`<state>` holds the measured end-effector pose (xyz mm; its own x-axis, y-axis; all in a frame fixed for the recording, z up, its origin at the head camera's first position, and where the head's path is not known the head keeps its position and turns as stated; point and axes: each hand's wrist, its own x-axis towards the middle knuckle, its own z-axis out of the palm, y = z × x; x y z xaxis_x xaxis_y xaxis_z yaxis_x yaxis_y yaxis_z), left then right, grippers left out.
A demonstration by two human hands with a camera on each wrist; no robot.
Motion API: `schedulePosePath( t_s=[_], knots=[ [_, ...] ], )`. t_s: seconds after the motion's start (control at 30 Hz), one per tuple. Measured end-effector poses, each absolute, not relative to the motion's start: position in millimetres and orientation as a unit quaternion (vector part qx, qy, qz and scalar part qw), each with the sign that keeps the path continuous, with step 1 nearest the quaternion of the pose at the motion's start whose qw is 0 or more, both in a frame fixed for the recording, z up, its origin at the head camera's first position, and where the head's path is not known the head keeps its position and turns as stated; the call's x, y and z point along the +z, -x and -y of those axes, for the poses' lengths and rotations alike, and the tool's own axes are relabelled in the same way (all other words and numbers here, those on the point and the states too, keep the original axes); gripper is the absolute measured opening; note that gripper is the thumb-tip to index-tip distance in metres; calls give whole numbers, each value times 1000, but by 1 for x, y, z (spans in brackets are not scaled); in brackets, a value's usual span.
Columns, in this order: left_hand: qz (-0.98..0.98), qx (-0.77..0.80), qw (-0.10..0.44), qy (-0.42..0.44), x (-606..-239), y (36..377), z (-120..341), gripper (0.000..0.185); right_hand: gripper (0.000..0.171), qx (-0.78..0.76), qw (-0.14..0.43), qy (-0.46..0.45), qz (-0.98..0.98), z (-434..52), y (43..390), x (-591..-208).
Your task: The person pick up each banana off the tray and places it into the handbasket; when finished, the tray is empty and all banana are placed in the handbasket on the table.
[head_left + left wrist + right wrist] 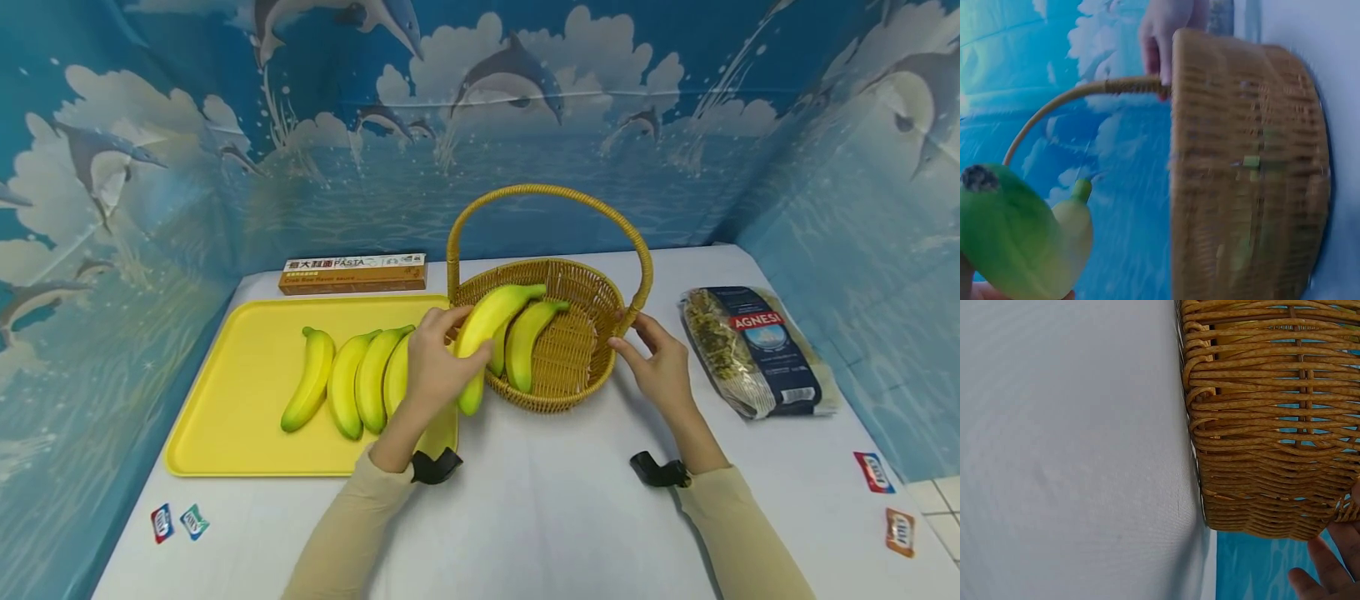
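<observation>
In the head view my left hand (442,354) grips a yellow banana (491,321) with green tips, held over the left rim of a wicker basket (577,337). The left wrist view shows the dark end of this banana (1016,237) close up, apart from the basket wall (1247,169). Other bananas (527,342) lie inside the basket. At the basket's right side, my right hand (660,362) holds the rim by the foot of the arched handle. Several more bananas (345,383) lie in a row on a yellow tray (232,400), one partly covered by my left hand.
Behind the tray stands a pasta box (352,275). A bag of Agnesi pasta (757,350) lies right of the basket. Small wrappers (193,522) lie at front left, others (900,532) at front right. A dolphin-print curtain (480,167) encloses the table's back and sides.
</observation>
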<state>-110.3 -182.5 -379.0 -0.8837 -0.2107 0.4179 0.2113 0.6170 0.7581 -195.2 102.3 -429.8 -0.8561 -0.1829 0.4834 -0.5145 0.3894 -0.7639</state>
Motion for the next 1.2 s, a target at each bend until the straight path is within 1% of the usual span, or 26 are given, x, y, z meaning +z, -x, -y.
schedulePosePath(
  t_s=[0.2, 0.33, 0.43, 0.63, 0.93, 1.2],
  knots=[
    [897, -389, 209, -1, -390, 149, 141, 52, 44, 515, 164, -218, 813, -108, 212, -452],
    [909, -376, 181, -7, -404, 170, 120, 52, 44, 525, 159, -222, 806, -108, 214, -454],
    [913, -373, 162, -13, -415, 179, 111, 51, 43, 523, 160, -225, 806, -105, 209, -449],
    [921, -364, 137, -23, -423, 187, 105, 53, 39, 520, 162, -226, 808, -98, 191, -421],
    [935, -335, 111, -37, -426, 189, 101, 54, 41, 513, 175, -233, 808, -100, 190, -420],
    [948, -301, 101, -39, -427, 188, 98, 55, 40, 514, 168, -223, 811, -101, 190, -423]
  ],
)
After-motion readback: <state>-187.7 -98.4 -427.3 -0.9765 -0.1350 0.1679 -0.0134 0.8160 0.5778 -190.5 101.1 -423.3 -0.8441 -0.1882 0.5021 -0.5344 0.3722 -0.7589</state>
